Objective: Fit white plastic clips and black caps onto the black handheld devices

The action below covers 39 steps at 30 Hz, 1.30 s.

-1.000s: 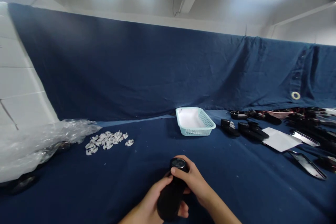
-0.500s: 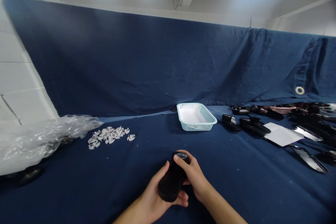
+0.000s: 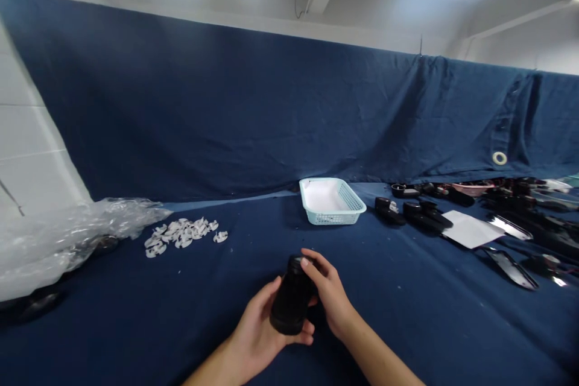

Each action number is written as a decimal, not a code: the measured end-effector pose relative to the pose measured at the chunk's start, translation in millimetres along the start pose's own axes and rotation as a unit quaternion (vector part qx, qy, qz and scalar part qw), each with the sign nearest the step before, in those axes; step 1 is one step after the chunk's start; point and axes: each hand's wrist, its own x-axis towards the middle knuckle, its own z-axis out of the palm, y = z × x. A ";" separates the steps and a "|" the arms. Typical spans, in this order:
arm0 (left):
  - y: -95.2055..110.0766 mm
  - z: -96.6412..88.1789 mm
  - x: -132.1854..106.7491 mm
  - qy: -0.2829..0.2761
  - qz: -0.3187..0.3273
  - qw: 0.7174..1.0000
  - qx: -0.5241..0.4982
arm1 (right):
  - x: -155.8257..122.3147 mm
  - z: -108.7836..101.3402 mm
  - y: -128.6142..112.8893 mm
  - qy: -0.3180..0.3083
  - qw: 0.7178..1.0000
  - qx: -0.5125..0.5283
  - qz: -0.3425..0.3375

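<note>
My left hand (image 3: 257,325) is wrapped round the lower body of a black, handle-shaped device (image 3: 292,298), held above the blue cloth-covered table (image 3: 181,307). My right hand (image 3: 328,292) grips the device's upper end, fingertips on its round top. The device points away from me, slightly tilted. Both forearms come in from the bottom edge.
A pale blue plastic basket (image 3: 332,200) stands behind the hands. A heap of small white clips (image 3: 181,232) lies at left beside crumpled clear plastic wrap (image 3: 58,241). Several black devices (image 3: 420,214), a white sheet (image 3: 468,230) and shiny flat parts (image 3: 509,265) lie at right. A blue cloth wall stands behind.
Both hands have moved the black device a little up and away from me and turned it more upright. The view has shifted slightly.
</note>
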 end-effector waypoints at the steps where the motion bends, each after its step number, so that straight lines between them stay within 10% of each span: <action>1: 0.7 -0.2 -0.5 -0.004 0.003 1.000 -0.002 | 0.5 -0.1 0.2 0.000 1.000 0.001 -0.001; 39: -4.8 -8.0 4.9 0.006 -0.007 1.000 0.005 | 11.1 -7.4 11.3 -0.024 0.994 0.057 0.087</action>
